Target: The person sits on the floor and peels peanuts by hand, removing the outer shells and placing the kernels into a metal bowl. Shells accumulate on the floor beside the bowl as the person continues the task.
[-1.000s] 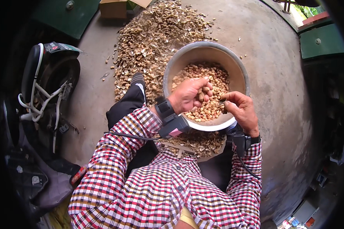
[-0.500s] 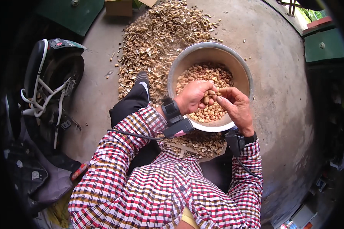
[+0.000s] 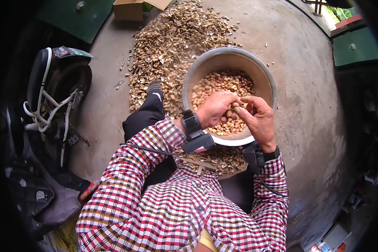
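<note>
Above a round metal basin (image 3: 187,80), my left hand (image 3: 215,109) is closed around several unshelled peanuts (image 3: 229,113), which show at its fingers. My right hand (image 3: 260,122) meets it from the right, thumb and forefinger pinched together at a peanut by the left fingertips. Its shell is mostly hidden by the fingers, so I cannot tell whether it is cracked. Below both hands, shelled peanut kernels (image 3: 222,80), reddish and pale, cover the basin's bottom.
A wide heap of peanut shells (image 3: 176,38) spreads on the concrete floor left of and beyond the basin, with more shells (image 3: 222,159) between my legs. A cardboard box (image 3: 128,10) stands at the far edge. A white-framed wheeled vehicle (image 3: 50,92) is at the left.
My fingertips have drawn closer together over the peanuts, and the right thumb now covers more of them. The whole view has shifted slightly.
</note>
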Tool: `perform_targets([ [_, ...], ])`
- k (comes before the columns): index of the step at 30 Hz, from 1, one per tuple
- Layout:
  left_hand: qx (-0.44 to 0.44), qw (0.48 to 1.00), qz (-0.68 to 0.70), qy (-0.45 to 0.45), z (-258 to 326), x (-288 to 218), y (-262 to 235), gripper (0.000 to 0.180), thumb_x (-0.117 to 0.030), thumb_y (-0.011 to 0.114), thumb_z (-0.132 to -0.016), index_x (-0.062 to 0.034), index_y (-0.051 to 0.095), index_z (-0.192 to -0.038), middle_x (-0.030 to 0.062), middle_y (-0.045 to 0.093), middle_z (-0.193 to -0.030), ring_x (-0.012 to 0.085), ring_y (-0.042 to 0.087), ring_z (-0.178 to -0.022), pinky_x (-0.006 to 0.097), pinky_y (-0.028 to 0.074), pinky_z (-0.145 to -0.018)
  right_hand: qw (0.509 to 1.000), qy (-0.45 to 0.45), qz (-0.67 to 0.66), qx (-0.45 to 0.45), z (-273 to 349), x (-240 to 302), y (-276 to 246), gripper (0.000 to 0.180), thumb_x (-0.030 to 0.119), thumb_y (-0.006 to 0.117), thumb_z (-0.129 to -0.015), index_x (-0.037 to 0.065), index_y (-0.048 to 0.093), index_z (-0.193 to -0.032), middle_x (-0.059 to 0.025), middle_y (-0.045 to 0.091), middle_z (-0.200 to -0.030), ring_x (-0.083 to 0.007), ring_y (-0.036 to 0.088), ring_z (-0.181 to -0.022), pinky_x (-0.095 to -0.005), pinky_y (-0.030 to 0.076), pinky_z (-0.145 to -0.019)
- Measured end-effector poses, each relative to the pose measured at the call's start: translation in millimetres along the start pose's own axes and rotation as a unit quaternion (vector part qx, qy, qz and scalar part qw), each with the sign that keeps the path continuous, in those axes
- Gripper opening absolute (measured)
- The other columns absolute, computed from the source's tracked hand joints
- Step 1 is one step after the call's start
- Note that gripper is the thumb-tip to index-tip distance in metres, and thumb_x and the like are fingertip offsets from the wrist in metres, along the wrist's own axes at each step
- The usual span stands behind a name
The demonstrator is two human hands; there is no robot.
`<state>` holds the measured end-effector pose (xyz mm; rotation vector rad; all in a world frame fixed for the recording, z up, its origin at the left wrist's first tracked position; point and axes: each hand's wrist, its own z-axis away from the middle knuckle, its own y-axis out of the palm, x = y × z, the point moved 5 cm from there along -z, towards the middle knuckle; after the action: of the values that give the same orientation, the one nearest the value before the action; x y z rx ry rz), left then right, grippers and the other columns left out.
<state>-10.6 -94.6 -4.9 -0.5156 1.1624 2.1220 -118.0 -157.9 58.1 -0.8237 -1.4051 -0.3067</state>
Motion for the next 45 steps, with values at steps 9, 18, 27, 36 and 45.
perform_targets([
  [9,0.080,0.996,0.045,-0.013,-4.4,4.7,2.9,0.016,-0.021,0.052,-0.093,-0.0057,0.057,-0.095,0.0047,0.060,-0.081,0.0091,0.058,-0.055,0.019,0.035,-0.034,0.996,0.061,-0.064,-0.006,0.6,-24.3,-12.6,0.013,0.008,0.064,-0.083,-0.002,0.065,-0.091,-0.0063,0.065,-0.081,-0.0102,0.060,-0.074,-0.0237,0.047,-0.066],
  [18,0.092,0.995,0.037,0.016,-1.8,1.3,5.5,0.015,-0.010,0.064,-0.084,-0.0032,0.060,-0.097,0.0019,0.059,-0.071,0.0061,0.050,-0.050,0.018,0.035,-0.039,0.994,0.092,-0.062,0.010,-1.5,-29.3,-15.6,0.012,0.011,0.063,-0.087,-0.001,0.062,-0.089,0.0007,0.061,-0.077,-0.0047,0.053,-0.070,-0.0195,0.044,-0.063],
  [27,0.073,0.995,-0.051,0.053,13.4,-12.6,13.9,0.017,-0.001,0.059,-0.077,-0.0025,0.062,-0.094,0.0009,0.056,-0.066,0.0053,0.046,-0.048,0.019,0.034,-0.042,0.993,0.092,-0.036,0.062,3.3,-37.4,-11.8,0.020,0.017,0.067,-0.084,0.001,0.060,-0.074,0.0029,0.051,-0.063,-0.0045,0.042,-0.060,-0.0240,0.034,-0.050],
  [36,0.111,0.988,-0.104,0.000,9.9,-5.6,8.0,0.013,-0.001,0.059,-0.075,-0.0003,0.062,-0.088,0.0022,0.056,-0.063,0.0068,0.046,-0.048,0.020,0.034,-0.043,0.987,0.060,0.065,0.135,5.1,-24.6,-9.9,0.024,0.019,0.057,-0.091,-0.002,0.062,-0.082,-0.0033,0.060,-0.072,-0.0078,0.054,-0.070,-0.0238,0.043,-0.062],
  [45,0.159,0.984,-0.074,-0.009,11.2,-3.2,7.2,0.013,-0.002,0.059,-0.078,-0.0009,0.061,-0.090,0.0028,0.057,-0.067,0.0069,0.047,-0.050,0.020,0.034,-0.043,0.997,-0.035,0.041,0.056,8.7,6.6,-3.0,0.029,0.015,0.056,-0.088,-0.002,0.048,-0.066,-0.0070,0.041,-0.058,-0.0133,0.040,-0.057,-0.0315,0.033,-0.051],
])
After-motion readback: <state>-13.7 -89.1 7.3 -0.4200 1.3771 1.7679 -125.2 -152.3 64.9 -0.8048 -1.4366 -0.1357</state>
